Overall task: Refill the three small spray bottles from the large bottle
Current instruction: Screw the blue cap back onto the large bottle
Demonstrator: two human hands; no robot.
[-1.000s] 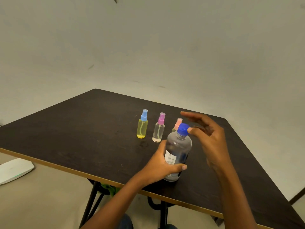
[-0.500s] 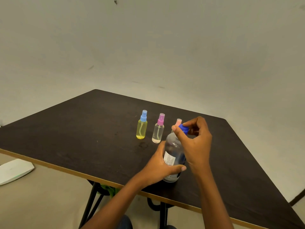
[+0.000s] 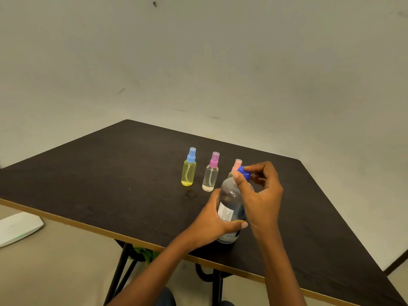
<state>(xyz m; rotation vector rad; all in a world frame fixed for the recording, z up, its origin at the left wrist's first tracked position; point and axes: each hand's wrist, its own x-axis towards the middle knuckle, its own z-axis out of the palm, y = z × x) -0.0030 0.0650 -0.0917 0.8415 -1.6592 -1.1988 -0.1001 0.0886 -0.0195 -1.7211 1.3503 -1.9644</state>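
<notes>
A large clear bottle (image 3: 230, 195) with a white label stands near the front edge of the dark table (image 3: 110, 177). My left hand (image 3: 212, 221) grips its body. My right hand (image 3: 260, 195) pinches its blue cap (image 3: 244, 171) between thumb and fingers. Behind the bottle stand three small spray bottles in a row: a yellow one with a blue top (image 3: 189, 167), a clear one with a purple top (image 3: 211, 172), and one with a pink top (image 3: 236, 165) mostly hidden behind the large bottle.
A white flat object (image 3: 17, 227) lies on the floor at the left. Black table legs (image 3: 119, 272) show under the front edge. A plain wall runs close behind the table's far edges.
My right hand, spread open above the cap a second ago, has closed onto the blue cap and holds it. The left hand keeps its grip on the bottle.
</notes>
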